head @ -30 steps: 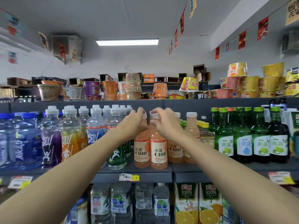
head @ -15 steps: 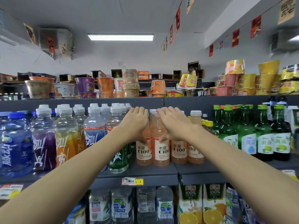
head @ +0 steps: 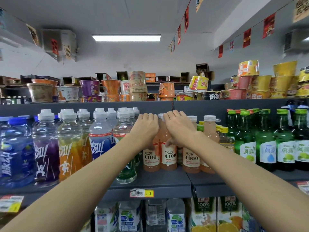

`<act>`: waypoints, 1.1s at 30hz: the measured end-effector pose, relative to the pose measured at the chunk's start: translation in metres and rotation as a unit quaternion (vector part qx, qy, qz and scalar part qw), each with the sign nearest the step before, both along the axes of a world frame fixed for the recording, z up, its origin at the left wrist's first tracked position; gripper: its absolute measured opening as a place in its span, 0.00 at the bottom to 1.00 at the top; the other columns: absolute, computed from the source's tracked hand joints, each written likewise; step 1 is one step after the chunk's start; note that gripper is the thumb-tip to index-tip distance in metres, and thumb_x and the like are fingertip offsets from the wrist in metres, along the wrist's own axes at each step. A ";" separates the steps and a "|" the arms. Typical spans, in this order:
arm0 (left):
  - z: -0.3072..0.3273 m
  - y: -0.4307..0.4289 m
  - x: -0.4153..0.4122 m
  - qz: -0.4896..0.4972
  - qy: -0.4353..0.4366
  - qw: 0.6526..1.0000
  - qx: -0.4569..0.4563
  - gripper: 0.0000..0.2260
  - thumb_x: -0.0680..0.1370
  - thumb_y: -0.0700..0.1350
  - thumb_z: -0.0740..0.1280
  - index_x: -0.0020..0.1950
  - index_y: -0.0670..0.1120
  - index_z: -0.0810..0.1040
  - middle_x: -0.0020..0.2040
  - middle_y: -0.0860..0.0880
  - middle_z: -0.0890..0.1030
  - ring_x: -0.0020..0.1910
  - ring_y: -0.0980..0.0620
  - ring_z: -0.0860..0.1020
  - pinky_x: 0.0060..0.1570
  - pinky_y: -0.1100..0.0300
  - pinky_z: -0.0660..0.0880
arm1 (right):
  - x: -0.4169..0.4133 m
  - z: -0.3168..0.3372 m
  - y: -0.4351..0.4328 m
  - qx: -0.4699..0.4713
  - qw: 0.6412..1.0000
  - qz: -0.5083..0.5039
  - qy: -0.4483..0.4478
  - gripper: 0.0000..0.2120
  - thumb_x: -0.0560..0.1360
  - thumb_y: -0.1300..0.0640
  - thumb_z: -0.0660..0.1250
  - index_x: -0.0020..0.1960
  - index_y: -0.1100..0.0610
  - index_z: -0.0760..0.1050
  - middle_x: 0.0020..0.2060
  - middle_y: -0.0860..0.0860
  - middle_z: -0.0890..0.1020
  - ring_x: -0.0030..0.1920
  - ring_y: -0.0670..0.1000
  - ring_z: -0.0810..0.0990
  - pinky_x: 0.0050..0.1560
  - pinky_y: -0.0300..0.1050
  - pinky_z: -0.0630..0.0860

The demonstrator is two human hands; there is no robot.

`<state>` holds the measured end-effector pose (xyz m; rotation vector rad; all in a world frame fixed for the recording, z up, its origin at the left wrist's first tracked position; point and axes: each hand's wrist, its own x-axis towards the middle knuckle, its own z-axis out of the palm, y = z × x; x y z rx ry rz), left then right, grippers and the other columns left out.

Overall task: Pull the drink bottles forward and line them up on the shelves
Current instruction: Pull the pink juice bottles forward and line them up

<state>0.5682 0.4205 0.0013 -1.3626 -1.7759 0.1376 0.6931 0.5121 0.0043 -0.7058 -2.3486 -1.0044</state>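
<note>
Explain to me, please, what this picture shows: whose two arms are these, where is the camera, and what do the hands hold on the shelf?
There is no machine: a person works with bare hands. The single camera sits on the person's head and looks forward, so both arms enter from the bottom edge. The grey metal shelf carries drinks: pale orange plastic C100 bottles with white caps in the middle, clear plastic sports-drink bottles on the left, green glass bottles on the right. Instant noodle cups stand on the shelf above. The left hand curls over the top of the left front orange bottle; the right hand grips the orange bottle beside it, thumb on its front. Probably both bottles will be pulled forward.
</note>
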 end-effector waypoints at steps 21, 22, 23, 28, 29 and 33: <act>-0.002 0.011 0.000 0.009 -0.021 1.000 0.007 0.48 0.68 0.66 0.75 0.73 0.35 0.61 0.67 0.37 0.70 0.66 0.39 0.70 0.69 0.46 0.66 | 0.005 0.002 -0.004 -0.027 1.000 -0.001 -0.015 0.54 0.70 0.32 0.71 0.80 0.64 0.51 0.76 0.61 0.64 0.75 0.60 0.63 0.74 0.54 0.61; -0.004 0.009 0.001 -0.001 -0.044 0.999 0.015 0.50 0.71 0.67 0.72 0.76 0.34 0.57 0.72 0.35 0.66 0.72 0.37 0.65 0.73 0.44 0.62 | 0.011 -0.002 -0.005 -0.032 0.999 0.023 0.007 0.51 0.73 0.34 0.69 0.80 0.63 0.51 0.77 0.61 0.62 0.76 0.60 0.62 0.76 0.54 0.60; -0.006 0.009 0.003 -0.024 -0.083 0.996 0.032 0.49 0.74 0.66 0.69 0.78 0.34 0.52 0.76 0.34 0.61 0.76 0.36 0.60 0.76 0.44 0.58 | 0.019 -0.005 -0.004 -0.035 0.997 0.055 0.038 0.45 0.75 0.38 0.68 0.80 0.62 0.54 0.77 0.61 0.63 0.76 0.60 0.62 0.75 0.54 0.60; -0.013 0.020 0.034 -0.232 -0.233 0.935 0.136 0.38 0.77 0.53 0.68 0.80 0.42 0.55 0.76 0.41 0.63 0.74 0.41 0.64 0.72 0.50 0.64 | 0.070 -0.019 0.017 -0.022 0.959 0.175 0.221 0.22 0.74 0.58 0.66 0.67 0.61 0.72 0.63 0.57 0.75 0.63 0.58 0.72 0.63 0.54 0.71; -0.013 0.025 0.042 -0.250 -0.241 0.928 0.132 0.38 0.76 0.53 0.69 0.80 0.44 0.55 0.75 0.41 0.64 0.72 0.41 0.67 0.69 0.49 0.67 | 0.079 -0.021 0.023 -0.029 0.958 0.162 0.233 0.23 0.73 0.58 0.66 0.68 0.61 0.72 0.65 0.57 0.74 0.65 0.58 0.71 0.65 0.55 0.70; -0.018 0.048 0.067 -0.272 -0.257 0.920 0.115 0.41 0.74 0.57 0.71 0.80 0.50 0.53 0.71 0.42 0.68 0.67 0.42 0.71 0.65 0.50 0.70 | 0.102 -0.029 0.043 -0.072 0.965 0.087 0.239 0.28 0.74 0.58 0.65 0.73 0.59 0.67 0.71 0.59 0.69 0.71 0.59 0.66 0.70 0.55 0.66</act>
